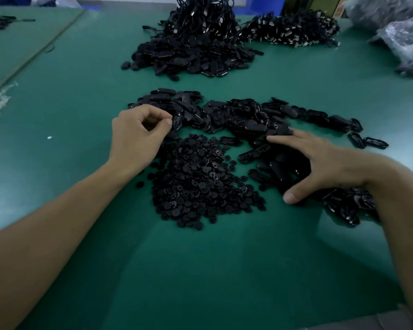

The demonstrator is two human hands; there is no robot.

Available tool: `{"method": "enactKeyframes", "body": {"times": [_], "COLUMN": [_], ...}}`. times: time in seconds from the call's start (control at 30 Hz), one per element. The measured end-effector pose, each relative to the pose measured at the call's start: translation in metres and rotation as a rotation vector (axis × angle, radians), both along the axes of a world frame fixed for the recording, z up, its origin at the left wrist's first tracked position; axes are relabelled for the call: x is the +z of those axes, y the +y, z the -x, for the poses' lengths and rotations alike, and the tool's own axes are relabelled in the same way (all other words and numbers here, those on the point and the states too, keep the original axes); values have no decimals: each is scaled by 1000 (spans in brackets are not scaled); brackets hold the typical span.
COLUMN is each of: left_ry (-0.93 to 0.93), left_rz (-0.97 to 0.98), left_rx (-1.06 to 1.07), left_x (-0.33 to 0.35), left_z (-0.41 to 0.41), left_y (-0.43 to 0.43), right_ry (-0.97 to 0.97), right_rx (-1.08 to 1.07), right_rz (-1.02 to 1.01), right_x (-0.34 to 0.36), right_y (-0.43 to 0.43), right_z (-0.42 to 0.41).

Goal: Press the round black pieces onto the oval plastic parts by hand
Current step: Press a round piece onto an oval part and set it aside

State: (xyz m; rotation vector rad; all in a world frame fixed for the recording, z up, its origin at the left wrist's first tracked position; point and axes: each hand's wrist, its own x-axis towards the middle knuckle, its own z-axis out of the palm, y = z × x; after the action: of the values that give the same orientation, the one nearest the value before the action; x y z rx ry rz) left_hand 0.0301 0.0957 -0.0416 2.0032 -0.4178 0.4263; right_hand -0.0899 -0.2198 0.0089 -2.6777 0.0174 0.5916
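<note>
— Forearms: how were they held?
— Both were stretched forward over the green table (200, 270). The left hand (138, 134) was raised at the left end of the oval plastic parts (236, 117), with fingers curled and thumb tip set against forefinger tip. Whether anything was pinched there could not be told. The right hand (320, 163) was laid on oval parts at the right, fingers spread and fairly straight, thumb stretched toward the near edge. Nothing was gripped, and its fingertips were blurred.
— And the surface?
— A seam was seen running along the far left. The largest heap (196, 44), black parts with cables, was piled at the far middle, with a lower heap (291, 32) just right of it. Clear plastic bags (403, 36) with dark contents were stacked at the far right.
— The round black pieces (200, 184)?
— They were heaped between the two hands, on the near side of the band of oval parts and touching it.
</note>
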Motion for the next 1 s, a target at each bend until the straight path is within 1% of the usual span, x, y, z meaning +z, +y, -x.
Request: {"method": "enactKeyframes", "body": {"times": [0.07, 0.2, 0.27, 0.33, 0.37, 0.43, 0.47, 0.5, 0.57, 0.63, 0.7, 0.77, 0.8, 0.83, 0.9, 1.0], "left_ry": [-2, 1, 0, -2, -1, 2, 3, 3, -2, -5, -2, 0, -1, -3, -4, -3], "left_rz": [-5, -3, -2, -10, -12, -11, -10, -10, -14, -20, -20, -15, -14, -13, -15, -15], "left_rx": [-3, -3, -2, -3, -2, -2, -3, -5, -7, -10, -7, -1, -2, -1, -4, -6], "left_x": [-1, -1, -1, -1, 0, 0, 0, 0, 0, 1, 1, 1, 1, 1, 1, 0], "left_z": [0, 0, 0, 0, 0, 1, 1, 1, 2, 2, 2, 2, 2, 2, 1, 0], "left_y": [-1, 0, 0, 0, 0, 0, 1, 0, 0, -1, -1, 0, 0, 0, 1, 0], "right_ry": [-71, -287, -411, -566, -609, -590, -577, -575, -547, -403, -264, -201, -175, -160, -179, -230], "right_rx": [-35, -71, -94, -107, -145, -230, -261, -277, -304, -322, -349, -427, -495, -549, -580, -621], "right_rz": [-16, 91, 59, -56, -177, -446, -518, -523, -411, -260, -81, 108, 169, 206, 243, 215], "right_x": [-10, -32, -39, -40, -37, -26, -21, -14, 0, 6, -1, -16, -24, -30, -39, -43], "right_y": [1, 13, 19, 19, 19, 19, 17, 12, -1, -9, -8, 4, 11, 16, 21, 28], "right_z": [-6, -29, -39, -45, -47, -47, -44, -41, -36, -29, -22, -12, -5, 3, 20, 32]}}
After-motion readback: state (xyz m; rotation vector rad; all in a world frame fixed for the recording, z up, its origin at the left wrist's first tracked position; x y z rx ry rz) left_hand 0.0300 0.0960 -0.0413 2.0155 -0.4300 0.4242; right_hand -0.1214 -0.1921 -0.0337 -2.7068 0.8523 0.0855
